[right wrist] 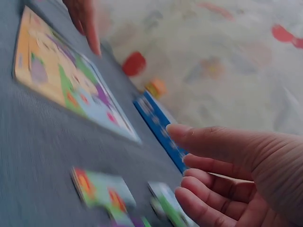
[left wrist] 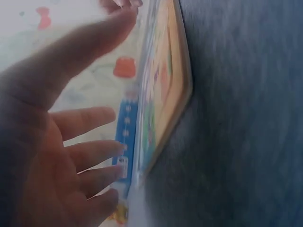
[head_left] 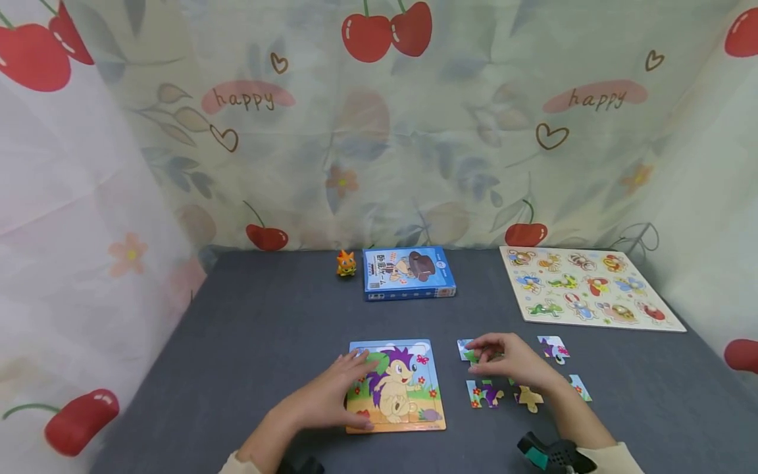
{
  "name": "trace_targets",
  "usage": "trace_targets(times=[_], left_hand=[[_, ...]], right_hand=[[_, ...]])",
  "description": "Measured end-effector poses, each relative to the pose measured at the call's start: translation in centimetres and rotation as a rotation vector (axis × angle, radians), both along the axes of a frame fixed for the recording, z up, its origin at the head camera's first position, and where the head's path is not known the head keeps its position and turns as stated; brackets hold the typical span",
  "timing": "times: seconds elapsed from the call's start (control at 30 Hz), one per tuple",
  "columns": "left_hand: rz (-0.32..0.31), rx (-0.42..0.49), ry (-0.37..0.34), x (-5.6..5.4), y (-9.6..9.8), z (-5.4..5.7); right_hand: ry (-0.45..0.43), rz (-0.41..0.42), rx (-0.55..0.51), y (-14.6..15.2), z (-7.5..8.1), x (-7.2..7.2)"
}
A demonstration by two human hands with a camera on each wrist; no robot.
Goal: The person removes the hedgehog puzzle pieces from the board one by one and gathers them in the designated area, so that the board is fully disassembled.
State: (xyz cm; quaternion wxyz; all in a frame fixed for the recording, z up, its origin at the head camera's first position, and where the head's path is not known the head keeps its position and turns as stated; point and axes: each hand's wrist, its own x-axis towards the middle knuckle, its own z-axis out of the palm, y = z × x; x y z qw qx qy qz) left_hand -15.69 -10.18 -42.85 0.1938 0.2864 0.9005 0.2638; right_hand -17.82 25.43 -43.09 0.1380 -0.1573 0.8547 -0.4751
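A square hedgehog puzzle board (head_left: pixel 414 411) lies on the table. My left hand (head_left: pixel 328 395) is over its left side, thumb and fingers spread; in the left wrist view the same hand (left wrist: pixel 61 170) shows an unoccupied palm beside the board's edge. To the right, my right hand (head_left: pixel 515 361) hovers over loose puzzle pieces, its fingertips near a blue-and-green puzzle piece (head_left: pixel 464 349) that it partly hides. The right wrist view shows this hand (right wrist: pixel 236 175) with loosely bent fingers and nothing between them. A purple-and-green puzzle piece (head_left: pixel 487 395) lies just below it.
More pieces lie around the right forearm: a purple-and-white piece (head_left: pixel 554 347), a tan piece (head_left: pixel 528 399) and a piece with a flower (head_left: pixel 580 388). Behind stand a blue box (head_left: pixel 408 273) and a small orange figurine (head_left: pixel 346 263). An insect board (head_left: pixel 592 289) lies at back right.
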Motion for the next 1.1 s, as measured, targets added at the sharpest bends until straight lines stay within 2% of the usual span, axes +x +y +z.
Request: trace_targets(times=[0.2,0.33,0.5,0.73,0.93,1.1], left_hand=[[0.038,-0.019,-0.071,-0.7,-0.6,-0.6],[0.047,-0.037,-0.103,-0.9,-0.9,-1.1],[0.034,-0.053,-0.101,-1.0,-1.1,-1.4],[0.027,-0.041,-0.097,-1.0,-1.4,-1.3],[0.014,-0.015,-0.087,-1.0,-1.6,-1.3],[0.012,-0.006,-0.102,-1.0,-1.5,-1.4]], right_hand=[[0.021,0.054,0.014,-4.4,0.1,-0.8],[0.022,0.123,-0.01,-7.1,0.1,-1.0],[0.032,0.191,0.011,-10.0,0.0,-1.1],[0.034,0.291,0.014,-13.0,0.0,-1.1],[0.011,0.32,0.034,-15.1,-0.4,-0.8],[-0.051,0.306,0.013,-16.1,-0.8,-0.4]])
